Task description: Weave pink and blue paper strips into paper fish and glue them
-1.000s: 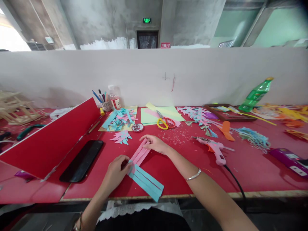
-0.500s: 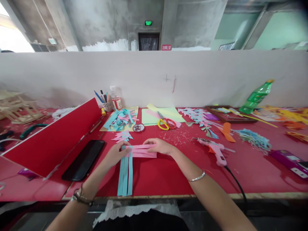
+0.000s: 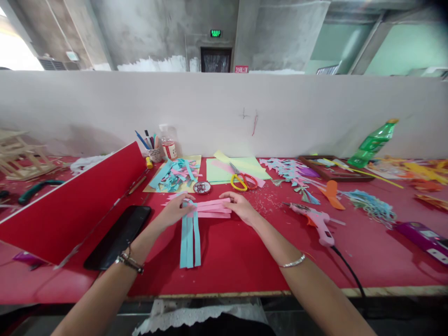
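Observation:
Pink paper strips run sideways between my two hands, and blue paper strips hang toward me from their left end, where the two colours cross. My left hand is closed on that crossing, its fingertips pinching the paper. At the right end, my right hand pinches the pink strips between thumb and fingers. The pink strips fan slightly apart. Just behind my left hand lie small folded pink pieces, partly covered by it. A round patterned tin sits beyond the strips.
Left are a black phone and a standing red board. Scissors rest on green paper at the back, beside a heap of cut strips. A pink glue gun with its cord lies right; a green bottle leans behind.
Both hands have moved slightly away from me and to the right with the woven strips. The blue strips' near ends have drawn back from the table edge.

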`<action>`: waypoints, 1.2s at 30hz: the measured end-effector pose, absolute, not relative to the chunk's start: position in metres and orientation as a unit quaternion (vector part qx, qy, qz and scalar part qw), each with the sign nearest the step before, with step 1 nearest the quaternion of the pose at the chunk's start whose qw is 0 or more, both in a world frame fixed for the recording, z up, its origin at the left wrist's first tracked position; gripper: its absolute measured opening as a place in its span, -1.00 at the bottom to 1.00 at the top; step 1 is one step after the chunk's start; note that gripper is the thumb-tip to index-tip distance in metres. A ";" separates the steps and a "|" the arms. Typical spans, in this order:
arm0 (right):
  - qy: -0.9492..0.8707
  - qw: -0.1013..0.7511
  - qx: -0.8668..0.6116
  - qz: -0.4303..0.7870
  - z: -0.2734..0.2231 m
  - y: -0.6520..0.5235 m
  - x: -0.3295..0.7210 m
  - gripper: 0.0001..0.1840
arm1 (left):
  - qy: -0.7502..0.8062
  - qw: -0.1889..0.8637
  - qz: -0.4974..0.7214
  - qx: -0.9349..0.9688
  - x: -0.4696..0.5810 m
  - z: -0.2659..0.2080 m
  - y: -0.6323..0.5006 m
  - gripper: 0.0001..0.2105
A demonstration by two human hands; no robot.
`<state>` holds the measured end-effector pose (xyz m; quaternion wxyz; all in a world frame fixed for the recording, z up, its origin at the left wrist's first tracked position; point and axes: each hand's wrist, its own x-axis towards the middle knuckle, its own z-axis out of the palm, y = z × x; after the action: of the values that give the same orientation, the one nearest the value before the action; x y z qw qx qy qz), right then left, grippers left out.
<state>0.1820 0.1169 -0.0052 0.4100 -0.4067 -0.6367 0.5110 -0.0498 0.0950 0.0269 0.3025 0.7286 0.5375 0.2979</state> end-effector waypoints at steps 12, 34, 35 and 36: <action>-0.707 0.455 -0.477 0.258 0.004 0.105 0.177 -0.66 | 0.474 0.347 0.299 0.752 -0.045 0.012 0.082 -0.66; -0.796 0.305 -0.420 0.310 0.008 0.086 0.155 -0.58 | 0.440 0.422 0.287 0.739 -0.025 0.012 0.069 -0.67; -0.791 0.310 -0.417 0.323 0.007 0.086 0.156 -0.58 | 0.443 0.419 0.286 0.739 -0.025 0.012 0.068 -0.66; -0.784 0.318 -0.415 0.335 0.007 0.087 0.156 -0.58 | 0.447 0.417 0.282 0.739 -0.025 0.012 0.068 -0.64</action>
<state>0.1561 0.0865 0.0069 0.3181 -0.4150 -0.7837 0.3352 -0.0251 0.0680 0.0124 0.4170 0.7394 0.4471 0.2818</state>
